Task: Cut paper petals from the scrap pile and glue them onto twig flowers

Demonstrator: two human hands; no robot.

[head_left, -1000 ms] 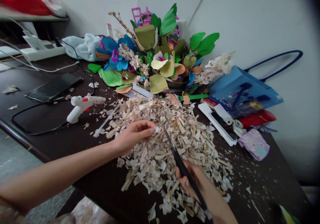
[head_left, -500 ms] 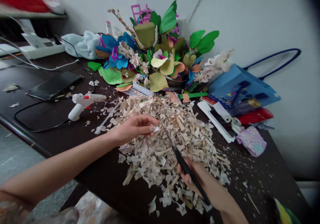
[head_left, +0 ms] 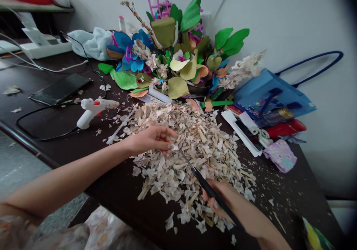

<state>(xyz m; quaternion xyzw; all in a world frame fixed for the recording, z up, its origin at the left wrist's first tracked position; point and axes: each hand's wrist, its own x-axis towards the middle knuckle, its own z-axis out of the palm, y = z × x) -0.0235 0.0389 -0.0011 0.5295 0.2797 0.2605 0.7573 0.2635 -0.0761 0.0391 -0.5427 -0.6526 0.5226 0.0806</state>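
Over a heap of pale dried flakes and petals (head_left: 178, 172), my left hand (head_left: 152, 140) pinches a small white petal-like piece (head_left: 175, 147) between thumb and fingers. My right hand (head_left: 223, 198) grips black-handled scissors (head_left: 206, 186), seen edge-on. Their thin metal blades point up and left, and the tip is at the white piece; whether it touches cannot be made out. Most of the handle loops are hidden by the angle and the hand.
A white glue gun (head_left: 95, 110) with a black cord lies left of the heap, near a dark tablet-like slab (head_left: 61, 89). Colourful paper flowers (head_left: 178, 64) stand behind. To the right are a blue bag (head_left: 275, 97), a phone (head_left: 248, 134) and a patterned cloth (head_left: 280, 156).
The scissors and my right hand have shifted slightly right and down, with the tip now at the white piece. My left hand stays nearly in place, still pinching it. The view has tilted a little.
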